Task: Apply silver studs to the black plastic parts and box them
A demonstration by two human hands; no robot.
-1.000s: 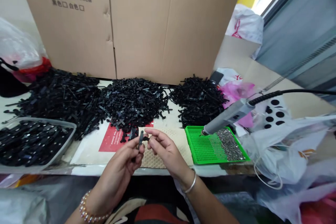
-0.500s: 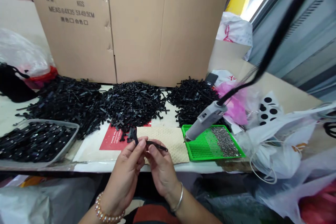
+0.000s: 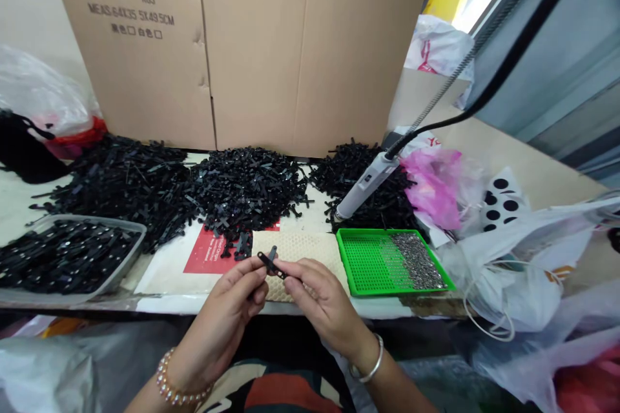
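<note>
Hidden and cut off around the two hands

The ends of the small black part point(image 3: 271, 263) are covered where it is pinched by the fingertips of the left hand point(image 3: 227, 316) and the right hand point(image 3: 322, 300) — its full shape cannot be told. Both forearms are cut by the lower edge. Far left of the left hand, the clear tray point(image 3: 126, 261) is clipped by the frame. Just right of the right hand, the silvery bits point(image 3: 419, 261) in the green tray point(image 3: 368, 264) are too small to be made out — the black cable point(image 3: 513, 55) above them is lost at the top edge.
</note>
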